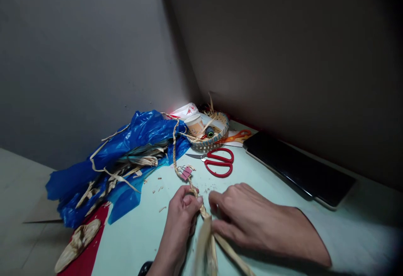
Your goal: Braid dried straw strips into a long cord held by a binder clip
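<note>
A braid of straw-coloured plant fibre (205,214) runs from a pink binder clip (186,173) down between my hands. My left hand (183,211) is closed, pinching the braid between thumb and fingers a little below the clip. Close by on the right, my right hand (248,217) has curled fingers, with thumb and forefinger apart. Its thumb tip is beside the loose strands (234,253) at the braid's lower end. One strand (203,240) there is smeared by motion. Past the clip, the finished plait (174,145) curves up toward the blue plastic bag.
Red-handled scissors (218,162) lie beyond my hands. Behind them stands a woven basket (206,143) with a paper cup (194,124), beside orange-handled scissors (241,136). A black flat device (296,166) is at right. Fibre lies on a blue plastic bag (149,122) at left.
</note>
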`<state>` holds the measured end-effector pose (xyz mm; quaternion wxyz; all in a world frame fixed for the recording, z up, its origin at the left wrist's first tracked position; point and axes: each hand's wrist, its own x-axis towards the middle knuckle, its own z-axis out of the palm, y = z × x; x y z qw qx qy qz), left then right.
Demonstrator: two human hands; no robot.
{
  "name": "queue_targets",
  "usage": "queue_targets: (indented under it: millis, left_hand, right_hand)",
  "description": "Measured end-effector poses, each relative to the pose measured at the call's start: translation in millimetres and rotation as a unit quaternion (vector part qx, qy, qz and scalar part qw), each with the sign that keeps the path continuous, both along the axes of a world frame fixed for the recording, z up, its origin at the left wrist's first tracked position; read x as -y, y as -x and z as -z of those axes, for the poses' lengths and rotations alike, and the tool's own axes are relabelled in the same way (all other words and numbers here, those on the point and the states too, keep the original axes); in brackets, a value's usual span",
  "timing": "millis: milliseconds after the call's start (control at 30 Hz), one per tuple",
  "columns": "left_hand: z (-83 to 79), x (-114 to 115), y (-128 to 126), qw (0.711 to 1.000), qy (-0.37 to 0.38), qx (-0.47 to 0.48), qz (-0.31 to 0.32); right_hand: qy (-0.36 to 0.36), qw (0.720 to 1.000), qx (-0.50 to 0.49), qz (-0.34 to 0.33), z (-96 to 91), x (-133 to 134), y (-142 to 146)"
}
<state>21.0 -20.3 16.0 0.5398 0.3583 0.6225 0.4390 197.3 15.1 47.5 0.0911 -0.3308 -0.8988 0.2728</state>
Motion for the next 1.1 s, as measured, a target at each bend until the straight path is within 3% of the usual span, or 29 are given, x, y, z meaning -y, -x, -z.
queue_targets:
  millis: [67,200,300,433,567,700,800,900,1100]
  left_hand:
    - [1.8,0,1,1.000,-0.006,0.004,0.011]
    - [2.0,0,2,1.000,-0.009,0.017,0.005]
    - [-0.4,-1,0,1.000,-0.002,0.021,-0.004]
    - [-2.6,-1,-2,1.000,-0.006,0.022,-0.013]
    - [-3.2,0,-2,1.000,-0.007,0.021,-0.020]
    - [-3.1,2,-1,1.000,-0.004,0.029,-0.005]
    - [-2.6,2,0,0.999,-0.013,0.037,0.014]
    - [-1.9,2,0,0.998,-0.010,0.045,0.031]
    - [0.3,10,-1,0.996,-0.004,0.075,0.045]
  right_hand:
    - [-0.045,0.998,-0.033,0.001,5.1,-3,2]
    - [-0.051,0.998,-0.019,-0.008,8.5,-5,4]
    - [-0.086,0.991,0.002,-0.101,4.4,3,2]
    - [-0.182,0.955,0.004,-0.236,0.8,12,0]
    - [-0.145,0.953,-0.011,-0.265,-5.3,6,-3]
    - [-0.037,0.971,-0.064,-0.227,-15.1,-6,-9]
    - [-0.012,0.986,-0.114,-0.123,-15.7,-19,-11]
    - [-0.015,0.989,-0.146,-0.026,-5.3,-30,-8]
    - [0.039,0.985,-0.170,0.012,19.2,-31,4]
